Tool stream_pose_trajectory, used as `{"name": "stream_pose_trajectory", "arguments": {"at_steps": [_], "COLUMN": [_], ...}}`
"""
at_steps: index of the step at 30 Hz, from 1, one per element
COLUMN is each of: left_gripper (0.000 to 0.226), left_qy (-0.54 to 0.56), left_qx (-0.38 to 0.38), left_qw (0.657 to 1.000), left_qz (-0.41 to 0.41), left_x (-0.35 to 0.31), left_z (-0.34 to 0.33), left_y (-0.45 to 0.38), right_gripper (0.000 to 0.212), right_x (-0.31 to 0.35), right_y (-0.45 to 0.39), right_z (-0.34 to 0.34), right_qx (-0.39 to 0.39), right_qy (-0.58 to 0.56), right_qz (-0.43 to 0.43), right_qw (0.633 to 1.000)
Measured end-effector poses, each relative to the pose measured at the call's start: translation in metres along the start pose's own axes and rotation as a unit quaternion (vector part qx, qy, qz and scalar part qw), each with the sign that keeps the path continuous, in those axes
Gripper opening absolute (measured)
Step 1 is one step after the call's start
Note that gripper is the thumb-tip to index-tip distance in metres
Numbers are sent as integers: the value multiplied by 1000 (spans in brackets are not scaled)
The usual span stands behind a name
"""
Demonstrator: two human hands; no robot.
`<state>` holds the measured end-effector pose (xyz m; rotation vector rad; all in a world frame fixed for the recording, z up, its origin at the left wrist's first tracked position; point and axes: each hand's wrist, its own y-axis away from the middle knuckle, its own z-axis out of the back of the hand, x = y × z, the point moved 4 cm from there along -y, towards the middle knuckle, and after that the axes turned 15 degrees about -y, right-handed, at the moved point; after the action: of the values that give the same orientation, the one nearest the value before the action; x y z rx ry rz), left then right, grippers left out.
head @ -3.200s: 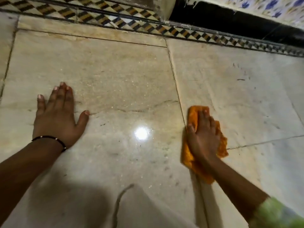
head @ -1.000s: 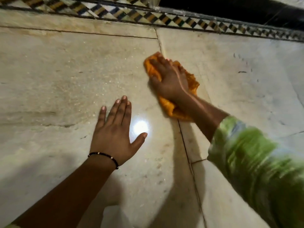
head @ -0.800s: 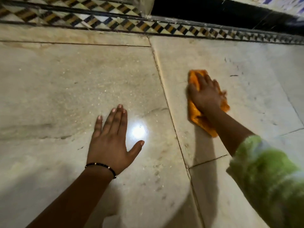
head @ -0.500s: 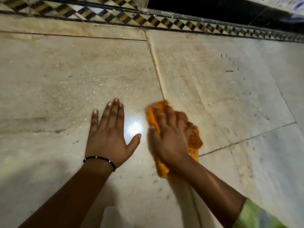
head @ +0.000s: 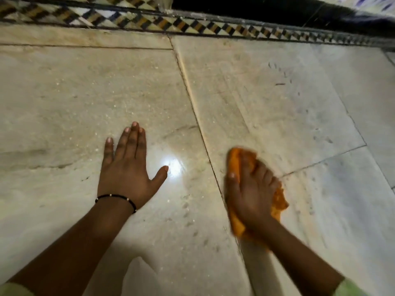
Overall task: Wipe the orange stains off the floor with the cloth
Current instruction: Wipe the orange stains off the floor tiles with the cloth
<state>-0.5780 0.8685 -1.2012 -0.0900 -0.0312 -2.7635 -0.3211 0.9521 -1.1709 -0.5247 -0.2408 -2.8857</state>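
Head view looks down on a pale marble floor (head: 64,99) with dark seams between the slabs. Near centre-left, the left hand (head: 128,174) lies flat on the floor, palm down, its fingers (head: 132,139) stretched out and close together, the thumb spread toward a bright glare spot (head: 174,167); it holds nothing. A thin black bracelet (head: 116,198) circles that wrist. To the right, just past a seam (head: 205,146), the right hand (head: 251,193) presses on the orange cloth (head: 235,161), fingers laid over it and slightly spread; this hand and the cloth are blurred. The cloth lies bunched on the floor, showing beyond the fingertips and at both sides of the hand. Small dark specks (head: 280,75) dot the far right slab. A chequered tile border (head: 149,20) runs along the far edge. Orange stains cannot be made out.
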Motion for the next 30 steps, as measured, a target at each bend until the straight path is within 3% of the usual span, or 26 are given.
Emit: {"name": "stream_pose_trajectory", "arguments": {"at_steps": [3, 7, 9, 13, 16, 18, 22, 25, 30], "left_gripper": [92, 93, 93, 93, 93, 93, 94, 96, 98], "left_qy": [-2, -7, -5, 3, 7, 6, 5, 4, -5], "left_qx": [8, 9, 10, 7, 3, 0, 1, 13, 38], "left_qw": [1000, 1000, 1000, 1000, 1000, 1000, 1000, 1000, 999], "left_qz": [-2, -14, -16, -13, -5, 0, -5, -9, -19], "left_x": [-1, 1, 2, 3, 1, 0, 0, 0, 4], "left_z": [-1, -3, -2, -1, -2, -3, -4, -4, -2], "left_y": [1, 0, 3, 4, 3, 3, 2, 3, 3], "right_gripper": [66, 64, 66, 71, 74, 75, 67, 65, 69], "right_x": [59, 83, 62, -12, -43, -27, 37, 34, -62], "right_y": [44, -9, -40, -45, 14, 61, 83, 36, 6], "right_z": [-27, -29, -20, 7, 13, 4, -21, -17, 17], "right_qx": [112, 111, 86, -3, -1, 40, 135, 102, -19], "right_qy": [-4, 24, 32, 19, 34, 51, 11, 27, 32], "right_qz": [105, 204, 179, 37, -31, -35, 109, 172, -63], "right_qw": [988, 972, 980, 999, 999, 997, 985, 979, 997]}}
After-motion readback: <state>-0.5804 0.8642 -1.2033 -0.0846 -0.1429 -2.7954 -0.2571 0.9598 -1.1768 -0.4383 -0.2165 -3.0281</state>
